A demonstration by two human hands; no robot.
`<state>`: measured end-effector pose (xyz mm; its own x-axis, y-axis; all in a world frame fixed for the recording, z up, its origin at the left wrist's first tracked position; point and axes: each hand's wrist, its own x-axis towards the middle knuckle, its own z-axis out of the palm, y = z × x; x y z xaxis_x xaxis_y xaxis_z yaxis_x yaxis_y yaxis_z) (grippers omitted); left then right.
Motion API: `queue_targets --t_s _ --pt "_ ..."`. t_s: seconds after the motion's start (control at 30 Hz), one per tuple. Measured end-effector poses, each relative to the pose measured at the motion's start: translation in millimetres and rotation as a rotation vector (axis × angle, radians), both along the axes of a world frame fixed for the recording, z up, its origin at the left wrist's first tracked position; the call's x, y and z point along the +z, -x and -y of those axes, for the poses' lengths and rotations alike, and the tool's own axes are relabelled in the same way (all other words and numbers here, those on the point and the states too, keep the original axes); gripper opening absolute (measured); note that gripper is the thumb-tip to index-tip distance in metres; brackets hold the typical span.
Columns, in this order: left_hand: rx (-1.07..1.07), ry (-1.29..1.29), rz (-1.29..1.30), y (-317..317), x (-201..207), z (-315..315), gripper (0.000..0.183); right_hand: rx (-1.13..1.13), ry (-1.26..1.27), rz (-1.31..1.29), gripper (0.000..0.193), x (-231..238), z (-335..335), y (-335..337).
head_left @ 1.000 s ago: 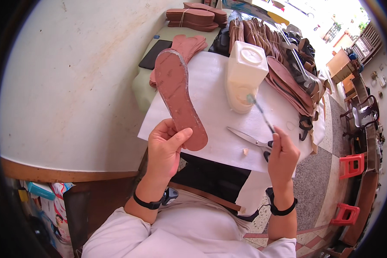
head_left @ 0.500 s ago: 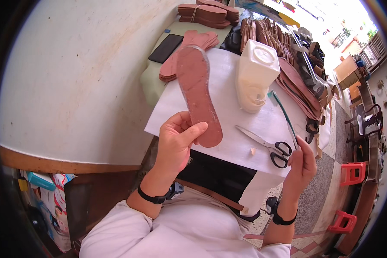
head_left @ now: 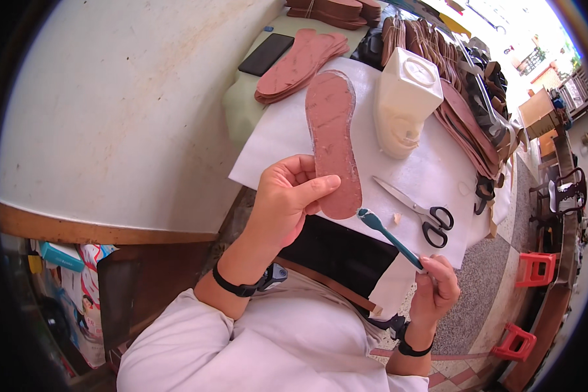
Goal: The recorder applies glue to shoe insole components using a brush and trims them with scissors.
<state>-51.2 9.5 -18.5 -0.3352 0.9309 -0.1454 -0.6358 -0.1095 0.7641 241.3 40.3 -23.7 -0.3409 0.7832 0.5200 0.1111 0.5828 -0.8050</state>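
A reddish-brown insole (head_left: 334, 130) is pinched near its heel by my left hand (head_left: 293, 196), thumb on top, and stands up over the table edge. Whitish residue lines its rim. Between the fingers of my right hand (head_left: 434, 287) is the handle end of a teal toothbrush (head_left: 391, 238); its head, coated with white stuff, is at the insole's heel edge. Whether they touch I cannot tell. Black-handled scissors (head_left: 421, 212) lie on the white sheet (head_left: 268, 153), beside a small tan scrap (head_left: 396, 219). Behind them stands a cut-open whitish plastic jug (head_left: 406, 98) holding pale matter.
Stacked insoles (head_left: 300, 65) and a black phone (head_left: 266, 53) lie on a pale green cover at the back left. Bundled brown pieces (head_left: 424, 42) and more insoles (head_left: 467, 127) line the far right. A white wall (head_left: 111, 117) rises at left; red stools (head_left: 536, 269) stand on the floor at right.
My right hand has brought the toothbrush from beside the jug down and left to the insole's heel. My left hand and the insole have shifted slightly right; the view has moved a little.
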Motion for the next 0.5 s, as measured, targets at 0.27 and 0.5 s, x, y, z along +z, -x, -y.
queue_targets --t_s 0.27,0.5 --pt "-0.038 -0.011 0.038 -1.8 4.9 5.6 0.018 0.027 -0.003 0.004 0.020 2.3 5.4 7.7" --pt "-0.128 -0.005 0.142 1.4 1.6 10.6 0.018 0.020 -0.042 -0.009 0.020 -7.1 1.3 1.0"
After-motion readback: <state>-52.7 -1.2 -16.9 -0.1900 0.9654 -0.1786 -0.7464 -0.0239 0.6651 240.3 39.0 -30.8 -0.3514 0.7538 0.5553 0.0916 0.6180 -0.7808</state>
